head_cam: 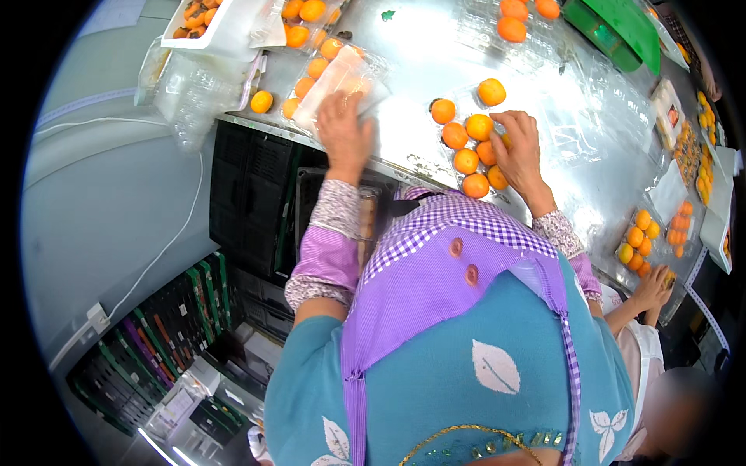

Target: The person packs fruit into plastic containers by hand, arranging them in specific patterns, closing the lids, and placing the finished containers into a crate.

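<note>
My left hand [345, 131] lies over a white sheet [332, 87] that partly covers a clear plastic tray of orange persimmon-like fruits [317, 68]; whether its fingers grip the sheet cannot be told. My right hand [517, 148] is at the right side of a clear tray of similar fruits [454, 135] near the table's front edge, its fingertips touching or close to a fruit [479, 127] there. Another fruit [492, 92] sits at the tray's far end. A single smaller fruit [261, 102] rests on the metal table left of the sheet.
A white crate of fruit [201, 38] stands at the back left beside clear plastic packaging [198, 87]. A green scale-like device [618, 32] is at the back right. Filled trays [635, 239] lie at the right, near a co-worker's hands [653, 288]. Black crates [250, 192] stand below the table edge.
</note>
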`<action>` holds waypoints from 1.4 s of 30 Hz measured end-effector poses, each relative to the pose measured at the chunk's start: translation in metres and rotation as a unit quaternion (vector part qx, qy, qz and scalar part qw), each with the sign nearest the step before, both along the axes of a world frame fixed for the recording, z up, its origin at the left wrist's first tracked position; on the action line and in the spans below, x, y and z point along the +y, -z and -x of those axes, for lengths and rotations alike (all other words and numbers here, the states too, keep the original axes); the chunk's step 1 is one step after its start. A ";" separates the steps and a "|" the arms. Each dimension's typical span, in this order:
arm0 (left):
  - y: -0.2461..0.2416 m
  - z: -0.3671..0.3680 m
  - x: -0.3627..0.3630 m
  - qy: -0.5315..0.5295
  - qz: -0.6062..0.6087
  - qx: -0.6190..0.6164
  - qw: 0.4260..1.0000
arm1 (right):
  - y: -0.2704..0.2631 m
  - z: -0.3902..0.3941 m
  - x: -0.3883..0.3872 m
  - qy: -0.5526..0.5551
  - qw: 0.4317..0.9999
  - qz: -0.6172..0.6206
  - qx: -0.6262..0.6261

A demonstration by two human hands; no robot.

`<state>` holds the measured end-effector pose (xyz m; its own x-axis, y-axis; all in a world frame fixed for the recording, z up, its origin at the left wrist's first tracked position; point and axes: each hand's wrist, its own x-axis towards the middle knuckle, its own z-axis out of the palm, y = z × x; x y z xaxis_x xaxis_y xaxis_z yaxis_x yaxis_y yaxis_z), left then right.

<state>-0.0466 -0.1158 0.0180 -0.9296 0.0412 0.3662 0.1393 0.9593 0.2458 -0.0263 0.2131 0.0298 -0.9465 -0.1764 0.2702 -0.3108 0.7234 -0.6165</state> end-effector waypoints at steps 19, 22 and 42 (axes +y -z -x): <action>-0.014 0.018 -0.037 0.055 -0.081 0.030 0.995 | 0.005 0.005 -0.052 -0.058 0.989 -0.133 -0.030; -0.005 0.010 -0.036 0.057 -0.018 -0.019 0.998 | 0.006 -0.002 -0.053 -0.073 0.987 -0.137 -0.037; -0.076 0.053 -0.105 0.024 -0.020 0.033 0.999 | -0.031 0.013 -0.020 -0.104 0.636 0.640 -0.417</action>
